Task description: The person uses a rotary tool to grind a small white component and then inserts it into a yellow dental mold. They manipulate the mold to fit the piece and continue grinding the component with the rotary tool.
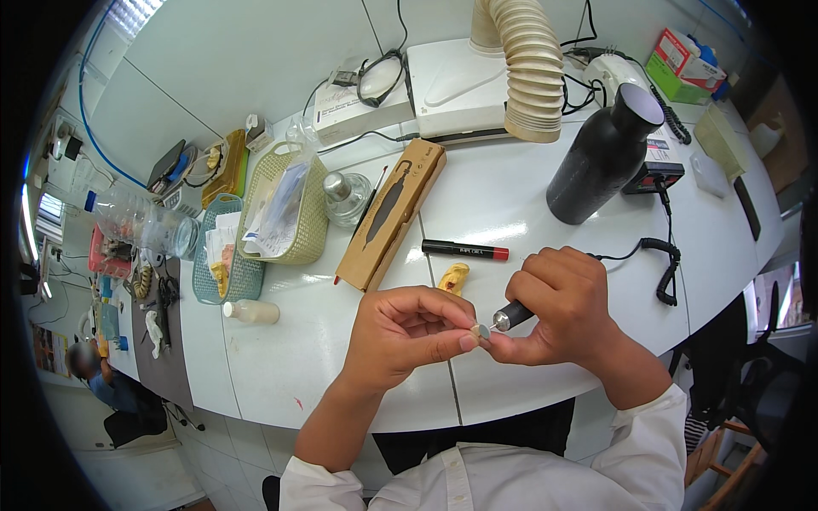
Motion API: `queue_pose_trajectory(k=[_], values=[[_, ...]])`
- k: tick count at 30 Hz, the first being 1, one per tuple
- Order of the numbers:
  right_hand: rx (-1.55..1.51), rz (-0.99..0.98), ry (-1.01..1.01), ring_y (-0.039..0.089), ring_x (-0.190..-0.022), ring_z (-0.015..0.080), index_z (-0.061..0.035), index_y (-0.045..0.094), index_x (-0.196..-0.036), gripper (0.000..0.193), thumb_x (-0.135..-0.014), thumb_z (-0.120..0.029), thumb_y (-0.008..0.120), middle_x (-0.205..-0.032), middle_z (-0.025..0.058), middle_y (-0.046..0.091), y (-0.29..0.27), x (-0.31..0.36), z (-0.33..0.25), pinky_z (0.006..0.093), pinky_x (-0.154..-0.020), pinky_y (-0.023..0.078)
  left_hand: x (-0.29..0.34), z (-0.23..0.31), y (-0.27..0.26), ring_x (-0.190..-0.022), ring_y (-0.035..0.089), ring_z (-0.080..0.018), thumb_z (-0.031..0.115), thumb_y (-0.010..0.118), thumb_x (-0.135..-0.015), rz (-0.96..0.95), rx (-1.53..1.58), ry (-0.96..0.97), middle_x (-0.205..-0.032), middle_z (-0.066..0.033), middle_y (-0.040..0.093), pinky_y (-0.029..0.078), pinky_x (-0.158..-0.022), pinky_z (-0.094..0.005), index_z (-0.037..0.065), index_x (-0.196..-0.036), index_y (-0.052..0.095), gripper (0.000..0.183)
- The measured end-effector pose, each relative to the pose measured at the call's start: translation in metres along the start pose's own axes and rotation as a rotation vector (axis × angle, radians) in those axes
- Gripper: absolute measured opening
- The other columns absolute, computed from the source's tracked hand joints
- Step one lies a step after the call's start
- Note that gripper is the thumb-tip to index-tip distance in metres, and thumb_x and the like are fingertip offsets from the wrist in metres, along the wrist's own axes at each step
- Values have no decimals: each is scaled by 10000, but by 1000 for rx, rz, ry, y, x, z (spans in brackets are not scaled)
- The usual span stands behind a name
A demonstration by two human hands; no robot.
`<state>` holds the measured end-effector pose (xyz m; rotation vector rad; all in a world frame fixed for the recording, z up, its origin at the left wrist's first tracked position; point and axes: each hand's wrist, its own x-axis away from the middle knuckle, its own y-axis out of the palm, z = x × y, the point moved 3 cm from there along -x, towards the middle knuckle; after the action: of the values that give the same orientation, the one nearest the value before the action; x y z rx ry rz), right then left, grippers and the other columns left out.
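Observation:
My right hand [558, 302] is closed around a black and silver rotary handpiece [514, 316], its thumb reaching toward my left fingertips. A thin shank runs from the handpiece to a small round greyish piece [482, 331], which may be a disc on the tool. My left hand [409, 332] pinches thumb and forefinger together right at that spot. What those fingers grip is too small and too covered to name. Just beyond my hands lies a yellow dental model [454, 278], and behind it a black marker [464, 249] with a red end.
A long brown carton [390, 217] lies left of the marker. Farther left stand a glass bottle [345, 200], a green basket [302, 230], a blue basket [230, 277] and a small bottle [251, 312]. At right are a black flask [601, 162], a coiled cord [667, 272] and a beige hose [532, 77].

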<state>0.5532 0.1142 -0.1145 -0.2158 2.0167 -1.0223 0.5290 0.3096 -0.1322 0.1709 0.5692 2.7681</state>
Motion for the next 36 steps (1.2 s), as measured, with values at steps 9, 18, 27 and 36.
queue_pose_trajectory(k=[9,18,27,36], values=[[-6,-12,7,509,-512,198,-107,533,-632,469,-685,-512,764,-587,21,463,-1,-1,0,312,-504,401,0,1,-2,-865,685,-148,-58,786,-784,-53,-4,19,-955,-133,703,575,-820,-271,-44,-932,697,174],[-7,-12,-5,508,-518,198,-109,532,-640,467,-686,-514,760,-596,18,467,0,0,0,318,-500,393,0,0,0,-820,692,-167,-124,797,-696,13,-3,-5,-916,-162,705,575,-745,-269,-33,-879,690,231],[-13,4,6,503,-519,202,-109,538,-645,457,-686,-511,753,-600,21,468,0,0,0,315,-499,386,0,0,-1,-867,690,-158,-66,787,-779,-57,22,23,-957,-143,699,584,-812,-267,-50,-928,699,174],[-23,-14,2,501,-526,200,-116,532,-649,432,-694,-484,753,-600,18,454,0,-1,-1,318,-508,387,0,-2,-3,-865,698,-169,-66,792,-771,-49,12,26,-948,-153,704,589,-818,-272,-47,-920,701,176]])
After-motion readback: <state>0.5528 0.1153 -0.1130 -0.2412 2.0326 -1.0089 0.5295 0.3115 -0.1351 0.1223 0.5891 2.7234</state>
